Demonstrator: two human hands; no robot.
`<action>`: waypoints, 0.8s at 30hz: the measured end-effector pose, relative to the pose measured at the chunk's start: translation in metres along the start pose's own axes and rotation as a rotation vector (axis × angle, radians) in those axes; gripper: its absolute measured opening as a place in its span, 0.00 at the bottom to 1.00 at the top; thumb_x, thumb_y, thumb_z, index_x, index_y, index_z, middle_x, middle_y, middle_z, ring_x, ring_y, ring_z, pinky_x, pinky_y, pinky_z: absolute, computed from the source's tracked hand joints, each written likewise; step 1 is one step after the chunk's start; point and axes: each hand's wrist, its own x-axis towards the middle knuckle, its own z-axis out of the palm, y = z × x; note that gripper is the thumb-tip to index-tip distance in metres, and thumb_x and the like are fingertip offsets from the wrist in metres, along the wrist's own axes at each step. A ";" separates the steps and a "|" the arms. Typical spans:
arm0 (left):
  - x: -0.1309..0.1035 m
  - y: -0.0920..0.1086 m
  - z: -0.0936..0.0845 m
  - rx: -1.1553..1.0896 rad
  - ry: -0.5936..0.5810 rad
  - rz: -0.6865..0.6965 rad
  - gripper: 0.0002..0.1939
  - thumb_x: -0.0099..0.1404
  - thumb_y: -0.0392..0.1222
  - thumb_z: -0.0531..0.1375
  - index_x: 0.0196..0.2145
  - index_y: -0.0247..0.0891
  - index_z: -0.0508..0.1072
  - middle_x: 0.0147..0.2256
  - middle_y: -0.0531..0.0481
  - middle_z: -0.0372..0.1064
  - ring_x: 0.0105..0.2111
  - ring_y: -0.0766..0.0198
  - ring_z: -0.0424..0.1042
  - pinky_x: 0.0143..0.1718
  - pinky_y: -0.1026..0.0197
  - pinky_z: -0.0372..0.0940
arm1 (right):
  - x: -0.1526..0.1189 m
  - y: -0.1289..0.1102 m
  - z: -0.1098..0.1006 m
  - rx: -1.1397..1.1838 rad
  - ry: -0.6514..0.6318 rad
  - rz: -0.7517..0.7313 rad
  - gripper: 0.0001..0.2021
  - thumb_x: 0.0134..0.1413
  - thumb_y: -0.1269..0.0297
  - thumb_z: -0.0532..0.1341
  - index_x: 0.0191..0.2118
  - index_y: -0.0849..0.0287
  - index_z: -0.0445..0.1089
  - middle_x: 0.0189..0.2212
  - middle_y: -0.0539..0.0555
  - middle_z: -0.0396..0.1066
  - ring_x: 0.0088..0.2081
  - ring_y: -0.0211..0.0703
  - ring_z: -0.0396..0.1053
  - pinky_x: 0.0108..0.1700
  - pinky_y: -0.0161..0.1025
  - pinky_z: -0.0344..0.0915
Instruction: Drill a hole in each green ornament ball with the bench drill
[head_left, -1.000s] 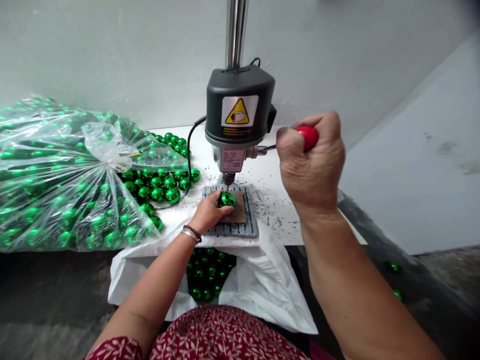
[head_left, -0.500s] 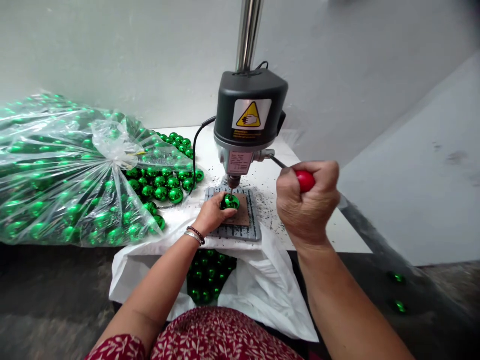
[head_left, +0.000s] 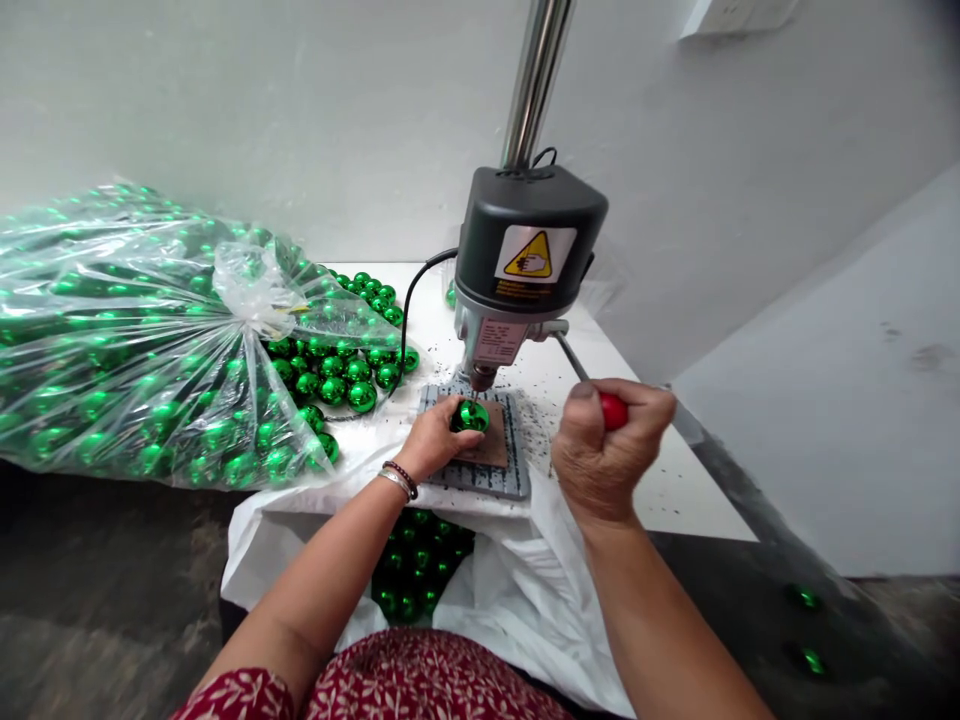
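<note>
A shiny green ball (head_left: 472,415) sits under the bit of a small bench drill press (head_left: 529,240). My left hand (head_left: 435,440) grips the ball between thumb and fingers, holding it on a brown board (head_left: 486,452) atop the grey slotted base (head_left: 514,484). My right hand (head_left: 611,445) is wrapped round the red knob (head_left: 613,410) of the feed lever (head_left: 571,355), to the right of the drill head. The drill bit (head_left: 475,394) meets the top of the ball; whether it has gone in, I cannot tell.
On the left of the white table (head_left: 660,490) lies a clear plastic bag (head_left: 142,340) full of green balls, with loose balls (head_left: 360,395) beside it. A white sack (head_left: 517,590) holding more balls hangs at the front edge. Dark shavings are scattered round the base. Two balls (head_left: 810,660) lie at lower right.
The view has shifted, so the drill press appears farther right and more tilted. My right hand with the lever knob sits lower relative to the drill head. My left hand still holds the ball.
</note>
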 end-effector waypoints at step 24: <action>-0.020 -0.026 -0.103 0.625 0.322 -0.302 0.26 0.70 0.36 0.54 0.64 0.32 0.67 0.61 0.32 0.68 0.59 0.48 0.70 0.58 0.50 0.66 | 0.092 -0.030 0.021 -0.108 -0.202 0.347 0.05 0.56 0.67 0.58 0.35 0.58 0.58 0.28 0.46 0.61 0.29 0.30 0.56 0.38 0.36 0.57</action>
